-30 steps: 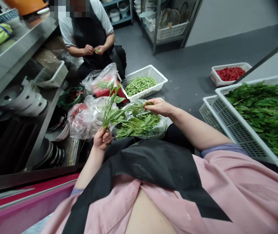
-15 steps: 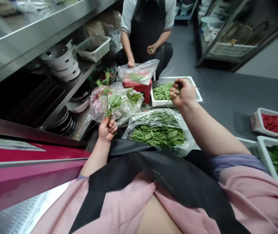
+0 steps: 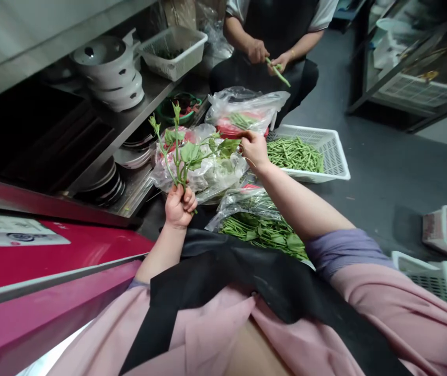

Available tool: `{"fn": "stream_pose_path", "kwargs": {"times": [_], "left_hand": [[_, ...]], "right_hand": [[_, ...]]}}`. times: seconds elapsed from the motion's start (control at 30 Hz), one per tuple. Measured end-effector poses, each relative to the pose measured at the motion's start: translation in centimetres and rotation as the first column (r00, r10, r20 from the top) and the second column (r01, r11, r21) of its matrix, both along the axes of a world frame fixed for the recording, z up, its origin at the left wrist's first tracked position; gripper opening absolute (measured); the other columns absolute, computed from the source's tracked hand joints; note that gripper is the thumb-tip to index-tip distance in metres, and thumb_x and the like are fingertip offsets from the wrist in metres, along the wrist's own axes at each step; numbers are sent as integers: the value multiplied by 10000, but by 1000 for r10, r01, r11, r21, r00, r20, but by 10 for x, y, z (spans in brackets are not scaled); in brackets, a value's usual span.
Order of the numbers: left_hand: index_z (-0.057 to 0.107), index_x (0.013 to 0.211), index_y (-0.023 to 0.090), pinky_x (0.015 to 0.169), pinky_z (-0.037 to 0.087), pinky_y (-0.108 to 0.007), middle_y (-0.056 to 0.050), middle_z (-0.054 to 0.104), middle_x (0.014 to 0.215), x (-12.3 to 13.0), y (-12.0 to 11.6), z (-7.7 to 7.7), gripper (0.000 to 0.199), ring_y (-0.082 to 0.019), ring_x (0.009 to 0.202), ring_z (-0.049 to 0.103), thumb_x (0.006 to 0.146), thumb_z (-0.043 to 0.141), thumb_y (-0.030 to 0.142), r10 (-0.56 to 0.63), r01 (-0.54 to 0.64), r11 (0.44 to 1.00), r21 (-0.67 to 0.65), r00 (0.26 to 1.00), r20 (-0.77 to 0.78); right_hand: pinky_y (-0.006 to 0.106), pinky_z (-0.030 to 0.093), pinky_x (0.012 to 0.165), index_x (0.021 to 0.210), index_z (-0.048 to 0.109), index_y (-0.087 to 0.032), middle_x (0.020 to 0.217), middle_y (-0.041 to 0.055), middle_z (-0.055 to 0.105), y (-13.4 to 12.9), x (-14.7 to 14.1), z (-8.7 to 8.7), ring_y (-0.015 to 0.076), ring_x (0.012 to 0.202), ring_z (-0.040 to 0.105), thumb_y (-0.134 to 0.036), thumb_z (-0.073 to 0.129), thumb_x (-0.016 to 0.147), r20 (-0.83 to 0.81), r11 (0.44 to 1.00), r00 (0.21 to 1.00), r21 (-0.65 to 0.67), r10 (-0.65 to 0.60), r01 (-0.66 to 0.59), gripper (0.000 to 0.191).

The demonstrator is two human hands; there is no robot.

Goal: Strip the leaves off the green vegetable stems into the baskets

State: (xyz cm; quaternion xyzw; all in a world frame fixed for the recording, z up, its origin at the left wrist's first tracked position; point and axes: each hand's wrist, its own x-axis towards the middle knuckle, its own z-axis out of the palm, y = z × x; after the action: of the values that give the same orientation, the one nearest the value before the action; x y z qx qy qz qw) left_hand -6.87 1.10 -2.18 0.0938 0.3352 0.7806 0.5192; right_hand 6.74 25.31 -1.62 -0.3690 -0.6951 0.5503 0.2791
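Note:
My left hand [image 3: 180, 204] is wrapped round the lower ends of several leafy green stems [image 3: 176, 156], which stand upright and fan out above the fist. My right hand [image 3: 254, 150] is closed in a pinch at the outer end of the bunch, against a green leaf [image 3: 229, 147]. A thin strand curls below its fingers. Beneath my right forearm lies an open clear plastic bag [image 3: 223, 209] filled with leafy green stems [image 3: 264, 234]. Behind my left hand, another crumpled clear bag [image 3: 211, 175] holds pale greens and something pink.
Across from me a person's hands [image 3: 268, 57] hold a green bean pod. A white basket [image 3: 335, 149] of cut green beans stands right of a bagged red stool [image 3: 227, 128]. Metal shelving [image 3: 137, 125] with stacked white pots [image 3: 115, 78] borders the left. More baskets [image 3: 437, 230] stand right.
My right hand has moved left to the bunch in my left hand. The view has shifted. The other person has brought both hands together on a bean pod.

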Motion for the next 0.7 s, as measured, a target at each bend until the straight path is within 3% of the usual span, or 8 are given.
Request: {"fn": "stream_pose_path", "kwargs": {"times": [0.07, 0.17, 0.27, 0.37, 0.43, 0.5, 0.6, 0.7], "left_hand": [[619, 843, 162, 327, 175, -152, 78, 342, 475, 3, 2, -2, 168, -29, 328, 241, 910, 568, 308, -30, 30, 1000, -6, 999, -12], [617, 846, 163, 329, 185, -148, 81, 359, 470, 12, 2, -4, 152, -27, 329, 246, 880, 614, 311, -86, 86, 996, -2, 995, -50], [615, 838, 163, 332, 196, -143, 79, 377, 470, 22, 0, -2, 160, -26, 330, 260, 842, 660, 317, -125, 127, 992, 26, 988, -88], [615, 831, 162, 334, 207, -141, 78, 383, 470, 29, -4, 0, 174, -25, 331, 271, 817, 687, 320, -163, 167, 985, 37, 981, -110], [619, 837, 159, 333, 211, -139, 79, 384, 472, 30, -6, 0, 179, -23, 330, 271, 811, 692, 320, -185, 190, 981, 32, 976, -116], [626, 849, 156, 331, 210, -139, 79, 387, 475, 29, -9, -1, 173, -23, 329, 269, 813, 687, 313, -188, 194, 980, 37, 975, -116], [627, 851, 154, 329, 201, -137, 79, 378, 473, 24, -10, -2, 156, -23, 329, 265, 831, 667, 304, -161, 166, 985, 38, 981, -107], [629, 851, 154, 328, 198, -138, 80, 373, 468, 20, -9, -3, 159, -22, 329, 260, 833, 663, 308, -148, 153, 987, 39, 983, -108]], "right_hand": [[302, 448, 652, 1042, 581, -226, 911, 72, 569, -27, 30, 17, 198, 836, 561, -389, 494, 860, 28, 954, 995, 289, -98, 86, 260], [386, 433, 809, 1058, 603, -238, 1044, 106, 568, -74, 60, 39, 260, 1041, 525, -389, 488, 898, 190, 753, 971, 658, -148, -14, 247], [439, 347, 934, 998, 618, -259, 1056, 84, 600, -103, 67, 46, 248, 1051, 497, -345, 477, 924, 354, 536, 921, 816, -165, -218, 182], [438, 335, 920, 892, 617, -239, 952, 70, 634, -106, 61, 41, 206, 920, 509, -306, 392, 964, 366, 456, 915, 852, -170, -256, 245], [415, 368, 883, 846, 606, -222, 903, 66, 637, -98, 59, 36, 192, 873, 516, -340, 423, 953, 253, 511, 959, 846, -131, -154, 242], [376, 417, 823, 841, 585, -214, 869, 57, 624, -85, 59, 32, 177, 844, 533, -399, 476, 924, 8, 656, 990, 750, -140, 87, 230], [289, 462, 657, 845, 526, -224, 774, 15, 565, -58, 65, 32, 131, 709, 541, -477, 468, 909, -330, 844, 881, 308, -339, 440, 267], [231, 444, 552, 854, 496, -236, 696, -25, 506, -40, 74, 39, 94, 587, 500, -497, 498, 890, -405, 884, 812, 18, -420, 467, 264]]}}
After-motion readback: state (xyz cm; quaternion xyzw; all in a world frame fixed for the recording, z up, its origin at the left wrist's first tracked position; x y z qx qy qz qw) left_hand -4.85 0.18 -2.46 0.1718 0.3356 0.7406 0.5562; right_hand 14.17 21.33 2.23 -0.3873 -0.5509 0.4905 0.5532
